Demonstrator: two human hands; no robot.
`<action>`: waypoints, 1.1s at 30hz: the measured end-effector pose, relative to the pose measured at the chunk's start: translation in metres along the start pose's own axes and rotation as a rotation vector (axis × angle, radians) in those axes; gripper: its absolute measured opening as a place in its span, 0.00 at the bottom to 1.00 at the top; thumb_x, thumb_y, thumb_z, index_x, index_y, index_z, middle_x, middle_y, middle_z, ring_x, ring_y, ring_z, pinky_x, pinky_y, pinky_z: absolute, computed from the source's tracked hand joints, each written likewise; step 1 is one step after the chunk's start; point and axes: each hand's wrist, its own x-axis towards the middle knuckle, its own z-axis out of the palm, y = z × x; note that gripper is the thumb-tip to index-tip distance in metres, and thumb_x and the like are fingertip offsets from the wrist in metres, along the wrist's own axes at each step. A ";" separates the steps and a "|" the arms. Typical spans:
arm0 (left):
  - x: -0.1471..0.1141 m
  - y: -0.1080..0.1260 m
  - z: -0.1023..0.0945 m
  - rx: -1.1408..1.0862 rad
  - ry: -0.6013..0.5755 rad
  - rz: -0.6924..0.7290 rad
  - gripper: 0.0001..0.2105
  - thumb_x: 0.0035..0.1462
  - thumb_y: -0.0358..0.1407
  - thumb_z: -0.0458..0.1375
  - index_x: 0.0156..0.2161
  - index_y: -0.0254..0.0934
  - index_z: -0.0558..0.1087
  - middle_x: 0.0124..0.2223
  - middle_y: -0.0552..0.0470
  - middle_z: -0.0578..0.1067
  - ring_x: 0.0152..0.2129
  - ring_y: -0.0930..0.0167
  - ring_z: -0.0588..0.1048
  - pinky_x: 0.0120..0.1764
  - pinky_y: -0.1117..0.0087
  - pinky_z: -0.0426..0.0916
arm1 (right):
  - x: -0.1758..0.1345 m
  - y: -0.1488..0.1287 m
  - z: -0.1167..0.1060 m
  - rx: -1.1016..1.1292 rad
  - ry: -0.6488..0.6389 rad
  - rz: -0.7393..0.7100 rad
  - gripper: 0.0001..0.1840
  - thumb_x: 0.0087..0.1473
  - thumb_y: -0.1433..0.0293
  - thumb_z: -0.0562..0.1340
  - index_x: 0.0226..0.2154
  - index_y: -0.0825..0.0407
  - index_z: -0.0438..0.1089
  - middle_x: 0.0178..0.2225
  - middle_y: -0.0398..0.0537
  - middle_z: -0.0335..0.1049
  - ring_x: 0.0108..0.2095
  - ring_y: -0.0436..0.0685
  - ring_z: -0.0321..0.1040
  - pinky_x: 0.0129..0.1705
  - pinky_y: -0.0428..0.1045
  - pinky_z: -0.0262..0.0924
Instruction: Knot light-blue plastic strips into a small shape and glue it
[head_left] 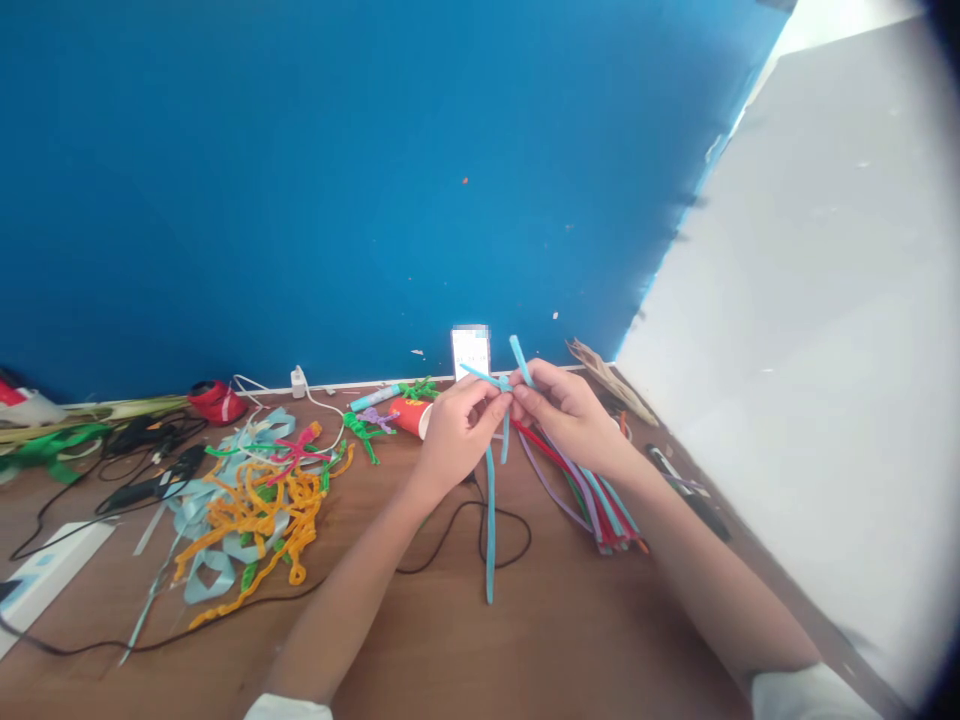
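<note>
Well to the left of our fingers, and nearer to us than they are, we see a white power strip (75,550), with a green ribbon (64,448) lying beyond it. Coming closer to our fingers, yet well apart from them on their left, we find a red object (216,401) near the wall and, on our side of it, a heap of pale blue ribbon (210,575) with orange fuzzy stems (300,510) tangled over it. Beyond the heap stands a white charger (298,382), and between it and our fingers lie a blue marker (375,398), a small green figure (364,432) and a red cup (410,416) on its side, just left of our left hand (466,428). That hand has thumb and fingers closed in a narrow pinch on the light blue fuzzy stem (490,510), which crosses itself right at our fingertips and hangs down below them; we cannot tell whether it is one length or several. Straight behind our fingers a lit phone (470,350) stands upright. Our right hand (562,415) pinches the same blue work, one end sticking up above its fingers. Below and to the right of those fingers lies a bundle of coloured stems (592,500), and farther right, beyond them, a dry husk (611,382) by the wall
</note>
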 end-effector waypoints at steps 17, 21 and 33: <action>-0.001 0.002 -0.004 0.141 -0.069 0.045 0.14 0.58 0.31 0.57 0.22 0.37 0.61 0.22 0.57 0.62 0.22 0.74 0.60 0.28 0.71 0.53 | 0.000 0.002 0.004 -0.104 0.028 -0.041 0.09 0.65 0.63 0.58 0.36 0.51 0.68 0.28 0.40 0.65 0.30 0.50 0.61 0.34 0.47 0.55; -0.002 0.004 -0.005 -0.027 -0.155 -0.062 0.15 0.61 0.35 0.56 0.23 0.37 0.60 0.20 0.59 0.58 0.20 0.75 0.56 0.26 0.71 0.51 | 0.000 -0.001 0.000 -0.115 0.012 -0.043 0.10 0.65 0.64 0.58 0.33 0.51 0.65 0.25 0.38 0.60 0.27 0.48 0.56 0.31 0.47 0.51; -0.005 0.007 -0.004 -0.428 -0.298 -0.210 0.16 0.62 0.44 0.57 0.26 0.38 0.64 0.20 0.59 0.61 0.15 0.78 0.57 0.21 0.74 0.51 | -0.005 -0.011 -0.010 -0.249 0.070 -0.202 0.11 0.64 0.65 0.58 0.30 0.50 0.66 0.23 0.38 0.59 0.24 0.49 0.54 0.29 0.48 0.50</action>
